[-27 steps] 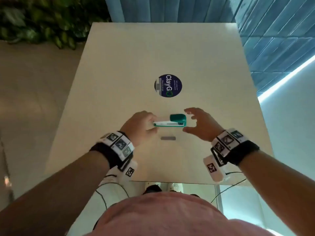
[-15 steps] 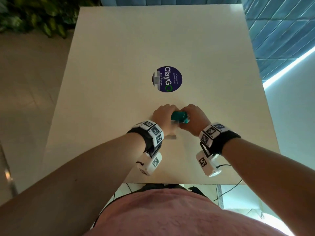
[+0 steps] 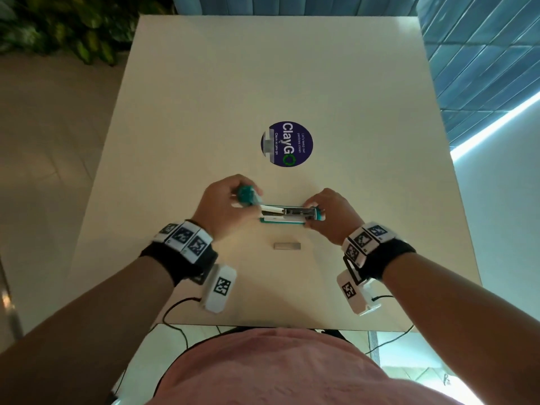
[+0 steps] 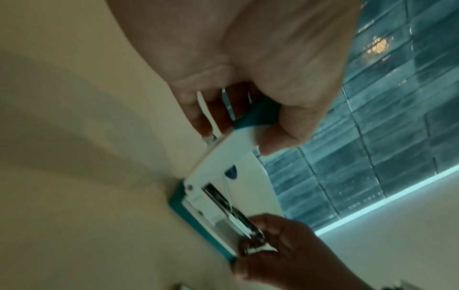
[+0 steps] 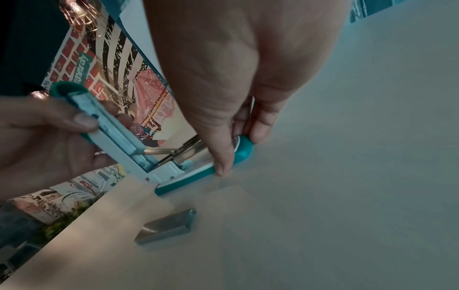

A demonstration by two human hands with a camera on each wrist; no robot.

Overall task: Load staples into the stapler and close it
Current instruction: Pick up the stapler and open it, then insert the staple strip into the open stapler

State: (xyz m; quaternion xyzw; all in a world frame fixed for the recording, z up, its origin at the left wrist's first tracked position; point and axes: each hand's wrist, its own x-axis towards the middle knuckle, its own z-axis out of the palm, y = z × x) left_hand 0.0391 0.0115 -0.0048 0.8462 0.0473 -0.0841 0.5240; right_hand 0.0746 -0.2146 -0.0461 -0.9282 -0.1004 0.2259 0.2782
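Stapler (image 3: 287, 213) — glossy teal-and-white plastic, hinged open — lid in left hand (image 3: 223, 207), base pinched by right hand (image 3: 330, 214); flat metal staples (image 3: 287, 246) nearby.

Stapler (image 3: 287, 214) hinged open; left hand (image 3: 225, 207) grips lid, right hand (image 3: 330, 214) grips base.

Dim warm light; bright strip glow at right; wrist views blurred.

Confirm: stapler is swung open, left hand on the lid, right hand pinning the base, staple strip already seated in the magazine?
Not quite. The staple strip lies loose on the table, nearer the person than the stapler, as the head view shows. The rest holds: left hand holds the lid, right hand pins the base.
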